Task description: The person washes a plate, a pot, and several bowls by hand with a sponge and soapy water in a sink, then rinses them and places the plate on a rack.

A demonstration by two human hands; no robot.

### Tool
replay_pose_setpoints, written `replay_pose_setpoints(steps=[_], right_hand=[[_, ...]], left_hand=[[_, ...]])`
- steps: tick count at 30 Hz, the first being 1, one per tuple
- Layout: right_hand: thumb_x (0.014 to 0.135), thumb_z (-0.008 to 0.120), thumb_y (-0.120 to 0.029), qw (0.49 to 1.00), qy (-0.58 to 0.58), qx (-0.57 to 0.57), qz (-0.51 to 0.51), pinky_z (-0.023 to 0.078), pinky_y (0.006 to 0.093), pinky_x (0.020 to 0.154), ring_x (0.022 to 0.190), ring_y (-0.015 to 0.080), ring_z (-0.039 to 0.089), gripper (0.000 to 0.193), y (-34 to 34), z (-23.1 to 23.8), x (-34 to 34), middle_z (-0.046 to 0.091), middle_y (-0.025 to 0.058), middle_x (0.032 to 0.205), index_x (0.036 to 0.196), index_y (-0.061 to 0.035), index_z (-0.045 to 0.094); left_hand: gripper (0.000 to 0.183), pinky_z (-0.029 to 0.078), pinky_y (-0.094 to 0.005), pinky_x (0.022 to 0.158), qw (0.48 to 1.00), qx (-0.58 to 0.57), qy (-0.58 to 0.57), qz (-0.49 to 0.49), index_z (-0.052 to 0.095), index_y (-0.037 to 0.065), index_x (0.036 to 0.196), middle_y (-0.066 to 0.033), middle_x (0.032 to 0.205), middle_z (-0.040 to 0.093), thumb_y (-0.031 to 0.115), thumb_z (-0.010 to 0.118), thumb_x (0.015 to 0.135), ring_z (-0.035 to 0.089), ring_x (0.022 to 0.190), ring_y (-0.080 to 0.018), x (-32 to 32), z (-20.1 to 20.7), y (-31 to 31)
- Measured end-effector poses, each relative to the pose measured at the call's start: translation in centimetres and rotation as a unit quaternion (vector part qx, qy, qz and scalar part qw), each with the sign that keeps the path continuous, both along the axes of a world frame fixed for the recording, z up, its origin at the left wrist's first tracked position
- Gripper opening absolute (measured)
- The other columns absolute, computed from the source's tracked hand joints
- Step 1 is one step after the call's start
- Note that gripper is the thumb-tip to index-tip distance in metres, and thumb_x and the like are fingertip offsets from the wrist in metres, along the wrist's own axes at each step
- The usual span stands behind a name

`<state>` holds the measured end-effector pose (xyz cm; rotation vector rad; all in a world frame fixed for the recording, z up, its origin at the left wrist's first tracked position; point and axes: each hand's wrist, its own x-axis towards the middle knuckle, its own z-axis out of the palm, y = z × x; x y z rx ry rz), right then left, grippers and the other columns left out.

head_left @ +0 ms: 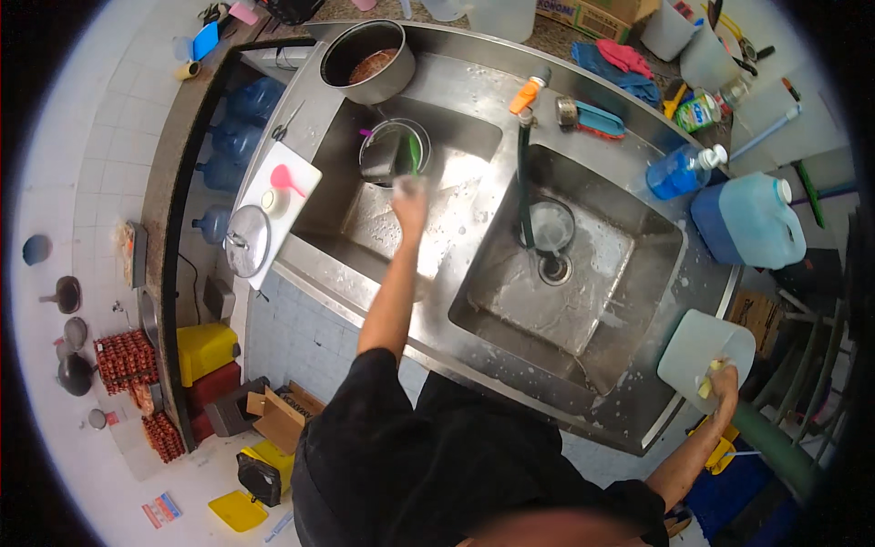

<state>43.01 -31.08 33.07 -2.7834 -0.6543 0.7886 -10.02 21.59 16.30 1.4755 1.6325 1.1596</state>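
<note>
Left of the middle of the frame, the person's left hand [410,208] is over the left sink [365,223], just beside a round metal pot [378,162] with a green thing [414,153] at its right side. That hand is blurry, with something pale at its fingers, so one cannot tell if it grips or only touches. Far away at the lower right, the right hand [725,381] is at the open mouth of a big cloudy tub [693,337] and seems to pinch a pale yellow thing [705,388], too small to name. The tub is by the end of the steel bench [433,330]. The step in hand looks like busy work at the pot, while the other hand takes or drops the yellow thing; one cannot tell which. The next move seems to call for a steady left hand, so the pot does not tip, and a gentle right hand, so the tub is not bumped.
</note>
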Motion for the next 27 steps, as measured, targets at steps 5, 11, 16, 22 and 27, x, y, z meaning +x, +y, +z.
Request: replay_pose_setpoints(steps=[5,11,16,22,27], right_hand=[[0.073,0.06,0.001,0.998,-0.026,-0.03,-0.053,0.047,0.0408,0.073,0.081,0.0311,0.061,0.027,1.0,-2.3,-1.5,0.06,0.0176,0.083,0.1,-0.0011,0.056],[0.075,0.06,0.0,0.994,-0.035,-0.054,-0.094,0.047,0.0399,0.072,0.08,0.0297,0.061,0.025,2.3,-2.2,-2.4,0.06,0.0169,0.083,0.099,-0.0006,0.056],[0.076,0.059,-0.001,0.989,-0.044,-0.062,-0.124,0.048,0.0392,0.071,0.08,0.0286,0.061,0.023,3.0,-1.4,-2.5,0.061,0.0163,0.083,0.099,-0.0002,0.056],[0.078,0.059,-0.002,0.978,-0.041,-0.07,-0.191,0.048,0.0382,0.069,0.079,0.0272,0.062,0.022,4.5,2.0,-3.6,0.062,0.0155,0.082,0.099,0.0003,0.056],[0.082,0.057,-0.004,0.96,-0.249,0.006,-0.125,0.048,0.0359,0.067,0.079,0.0242,0.062,0.018,10.7,8.3,-7.9,0.061,0.0127,0.081,0.099,0.0004,0.056]], left_hand=[[0.052,0.049,-0.046,0.084,0.912,-0.045,0.371,0.168,0.053,-0.007,0.108,-0.0227,0.104,0.062,0.033,0.07,0.077,0.062,0.091,-0.0399,-3.0,-6.9,9.5],[0.036,0.049,-0.0479,0.084,0.945,-0.156,0.284,0.043,0.058,-0.003,0.101,-0.0279,0.099,0.062,0.026,0.06,0.081,0.061,0.094,-0.0433,-4.0,-9.8,12.3],[0.029,0.049,-0.0502,0.077,0.97,0.018,0.237,-0.046,0.058,-0.007,0.1,-0.0304,0.084,0.062,0.011,0.055,0.078,0.062,0.082,-0.0462,-6.4,-10.3,12.1],[0.046,0.048,-0.0377,0.084,0.988,0.026,0.15,0.012,0.055,-0.011,0.113,-0.0282,0.097,0.064,0.014,0.063,0.076,0.064,0.093,-0.0356,-13.7,-9.2,14.5],[0.053,0.045,-0.0327,0.09,0.99,-0.109,-0.069,-0.062,0.047,-0.016,0.12,-0.0213,0.11,0.061,0.013,0.063,0.078,0.06,0.1,-0.0247,-15.7,-6.2,10.2]])
